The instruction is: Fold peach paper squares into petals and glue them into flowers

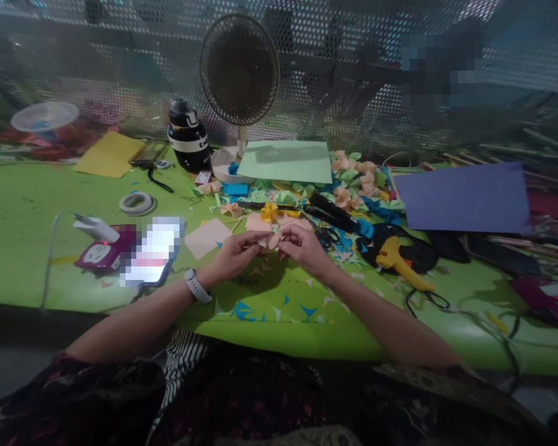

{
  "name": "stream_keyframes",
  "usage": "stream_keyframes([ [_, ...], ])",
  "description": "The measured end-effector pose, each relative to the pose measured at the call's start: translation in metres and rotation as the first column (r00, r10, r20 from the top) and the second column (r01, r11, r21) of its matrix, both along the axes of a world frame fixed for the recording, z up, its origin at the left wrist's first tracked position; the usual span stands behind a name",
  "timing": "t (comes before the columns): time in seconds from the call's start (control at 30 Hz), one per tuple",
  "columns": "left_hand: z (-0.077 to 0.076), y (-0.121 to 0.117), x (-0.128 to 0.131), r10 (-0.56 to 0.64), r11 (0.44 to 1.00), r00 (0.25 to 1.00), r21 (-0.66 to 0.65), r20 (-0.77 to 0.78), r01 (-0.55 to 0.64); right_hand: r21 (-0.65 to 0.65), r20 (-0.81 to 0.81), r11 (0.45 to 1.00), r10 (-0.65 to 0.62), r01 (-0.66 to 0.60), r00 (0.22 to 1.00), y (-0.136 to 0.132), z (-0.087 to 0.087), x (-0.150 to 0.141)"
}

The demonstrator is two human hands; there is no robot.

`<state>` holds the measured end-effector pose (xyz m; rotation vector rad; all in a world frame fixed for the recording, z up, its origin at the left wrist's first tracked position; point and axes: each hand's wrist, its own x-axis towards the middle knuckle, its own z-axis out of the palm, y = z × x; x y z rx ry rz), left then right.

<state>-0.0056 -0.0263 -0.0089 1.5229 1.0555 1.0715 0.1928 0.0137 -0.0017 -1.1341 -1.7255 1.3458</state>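
Observation:
Between my two hands, just above the table, is a small peach paper flower (270, 242). My left hand (239, 253) pinches its left side, with the fingers pressed together. On the other side, my right hand (303, 249) grips it between thumb and fingers. A yellow paper flower (269, 212) lies just beyond my fingertips. Peach paper squares (208, 238) rest left of my left hand. A black stapler (333, 212) sits beyond my right hand, close to a yellow glue gun (397, 257).
Paper scraps (248, 311) litter the green table (121, 179). A fan (240, 69) and a dark bottle (188, 139) stand at the back. Finished-looking paper flowers (348, 197) are heaped behind the stapler. On the left lie a lit phone (154, 251), a tape roll (137, 203) and a purple power socket (103, 253).

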Motion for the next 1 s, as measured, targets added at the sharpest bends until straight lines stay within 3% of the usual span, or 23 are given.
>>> stream_keyframes([
  [0.17,0.001,0.002,0.0,0.012,0.976,0.976,-0.216,0.219,0.036,-0.048,-0.066,0.998,0.026,-0.029,0.997,-0.001,0.003,-0.002],
  [0.3,0.0,0.003,0.0,0.022,0.949,0.941,-0.302,0.338,0.087,-0.094,-0.126,0.995,0.028,-0.04,0.992,-0.002,0.006,-0.002],
  [0.63,0.001,0.001,0.001,0.003,0.952,0.947,-0.291,0.32,0.095,-0.074,-0.094,0.996,0.034,-0.041,0.995,-0.001,0.003,-0.001],
  [0.73,-0.001,0.001,0.001,-0.02,0.967,0.96,-0.238,0.278,0.089,0.024,-0.023,1.0,0.021,-0.02,1.0,0.0,-0.004,-0.001],
  [0.8,-0.003,0.002,0.002,-0.023,0.976,0.958,-0.202,0.287,0.084,0.159,0.03,0.987,-0.019,0.014,0.999,0.0,-0.008,0.0],
  [0.87,-0.006,0.003,0.002,-0.018,0.979,0.947,-0.188,0.32,0.082,0.362,0.085,0.932,-0.051,0.017,0.995,0.0,-0.011,0.001],
  [1.0,-0.007,0.003,0.002,-0.02,0.967,0.934,-0.23,0.358,0.11,0.719,0.168,0.692,-0.092,-0.059,0.981,-0.003,-0.01,0.003],
])
